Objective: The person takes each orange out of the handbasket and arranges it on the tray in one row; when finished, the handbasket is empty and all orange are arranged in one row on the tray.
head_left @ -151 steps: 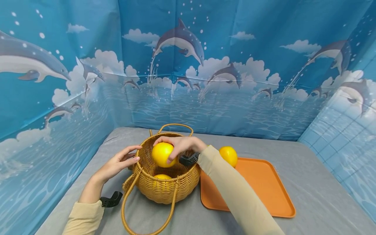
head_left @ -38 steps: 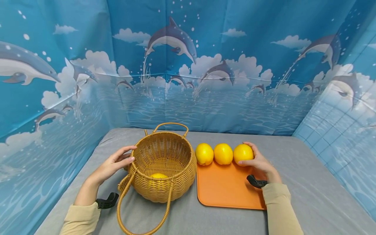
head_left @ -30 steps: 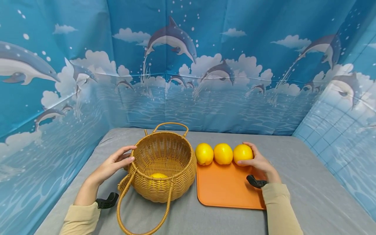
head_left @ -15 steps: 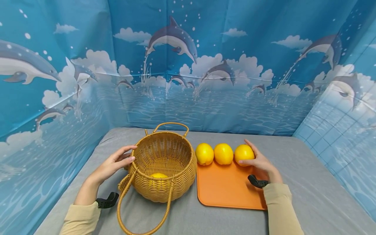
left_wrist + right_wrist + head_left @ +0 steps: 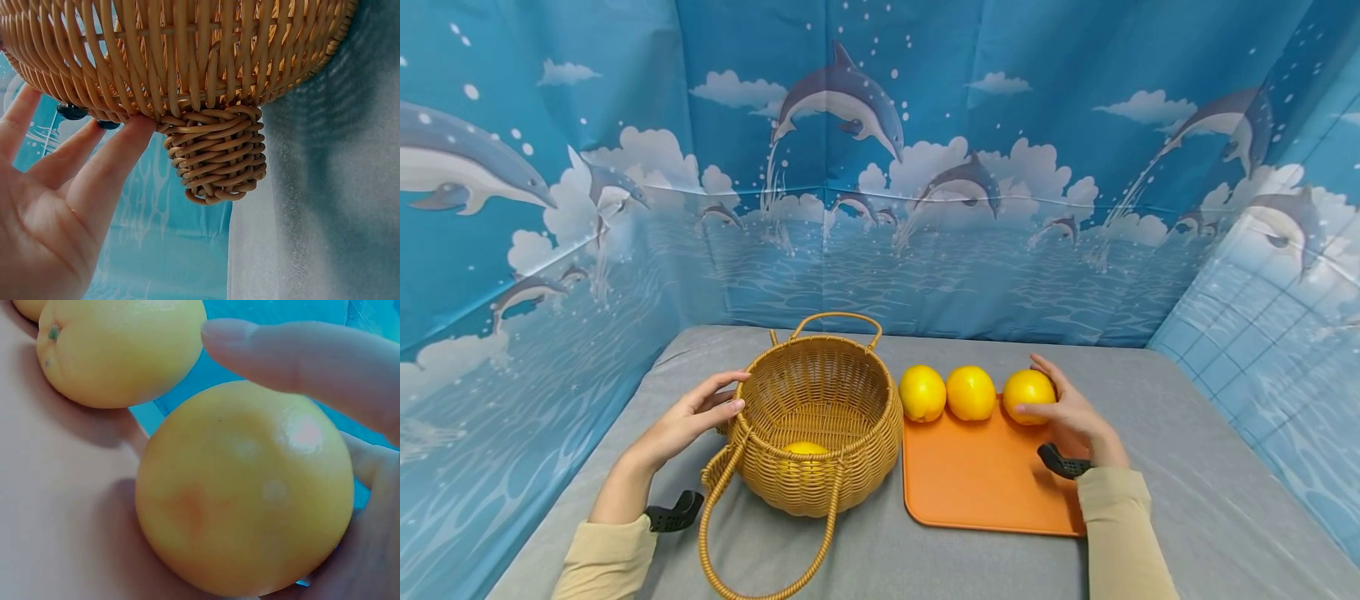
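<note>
My left hand [image 5: 688, 421] rests its extended fingertips against the left rim and side of a wicker basket [image 5: 857, 467]; in the left wrist view, straight fingers [image 5: 106, 169] touch the basket's woven wall. Inside the basket lies one orange [image 5: 806, 448], seen only in part. My right hand [image 5: 1075, 412] holds the rightmost orange [image 5: 1028, 395] at the tray's far edge, thumb in front and fingers behind. In the right wrist view that orange [image 5: 244, 494] sits between the digits, a small gap from the middle orange [image 5: 119, 350].
An orange tray [image 5: 985, 483] lies right of the basket. Along its far edge sit the left orange [image 5: 922, 393] and the middle orange [image 5: 971, 392]. A long basket handle [image 5: 820, 558] droops toward the front. Dolphin-print curtains [image 5: 880, 250] enclose the grey tabletop [image 5: 1210, 483].
Earlier, my right hand held an orange over the basket; now three oranges line the tray. In the last second, it has moved the rightmost orange slightly right, opening a gap. My left hand stayed put.
</note>
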Demonstrator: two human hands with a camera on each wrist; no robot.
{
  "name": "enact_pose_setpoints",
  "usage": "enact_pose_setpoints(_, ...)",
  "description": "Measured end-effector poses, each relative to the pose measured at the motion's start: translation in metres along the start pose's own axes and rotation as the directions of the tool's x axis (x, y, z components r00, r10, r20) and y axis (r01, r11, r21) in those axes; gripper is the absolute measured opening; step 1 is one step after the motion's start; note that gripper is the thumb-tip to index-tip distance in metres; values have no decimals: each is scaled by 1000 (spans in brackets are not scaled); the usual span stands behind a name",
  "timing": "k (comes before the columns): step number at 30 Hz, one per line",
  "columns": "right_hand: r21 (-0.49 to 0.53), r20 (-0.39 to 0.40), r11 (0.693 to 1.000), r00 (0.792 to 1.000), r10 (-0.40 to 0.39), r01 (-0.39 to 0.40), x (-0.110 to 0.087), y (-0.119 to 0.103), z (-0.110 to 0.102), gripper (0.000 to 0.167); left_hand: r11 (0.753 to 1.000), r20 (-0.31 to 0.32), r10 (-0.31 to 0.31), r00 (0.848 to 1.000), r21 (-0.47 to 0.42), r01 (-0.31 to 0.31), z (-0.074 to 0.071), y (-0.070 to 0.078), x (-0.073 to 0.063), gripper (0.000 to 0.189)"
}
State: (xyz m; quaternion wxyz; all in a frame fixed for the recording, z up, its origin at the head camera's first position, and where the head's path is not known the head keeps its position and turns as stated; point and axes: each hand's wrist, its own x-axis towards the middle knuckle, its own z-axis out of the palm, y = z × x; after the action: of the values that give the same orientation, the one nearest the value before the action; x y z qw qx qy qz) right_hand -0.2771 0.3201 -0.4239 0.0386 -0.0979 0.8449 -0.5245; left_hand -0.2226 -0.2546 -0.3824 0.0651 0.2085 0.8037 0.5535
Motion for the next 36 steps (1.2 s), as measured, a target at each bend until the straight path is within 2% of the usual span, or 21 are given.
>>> enact_pose_setpoints(9, 10, -14, 998, 998, -60, 60, -1, -11, -7, 90, 1000, 0, 1, 1000, -2, -1, 0, 0, 0, 47)
enact_pose_setpoints(14, 18, -66, 998, 996, -58, 59, -2, -17, -9, 86, 1000, -1, 2, 1000, -2, -2, 0, 0, 0, 47)
enact_pose_setpoints(22, 13, -123, 992, 985, -121, 124, -5, -31, -11, 72, 1000, 4, 3, 1000, -9, -3, -1, -1, 1, 47)
enact_pose_setpoints(30, -7, -90, 980, 976, -201, 201, -8, -46, -9, 70, 1000, 5, 9, 1000, -16, -8, -1, -1, 1, 47)
enact_pose_setpoints(36, -37, -69, 967, 964, -255, 253, -10, -69, -1, 64, 1000, 7, 6, 1000, -16, -5, -1, -1, 1, 47)
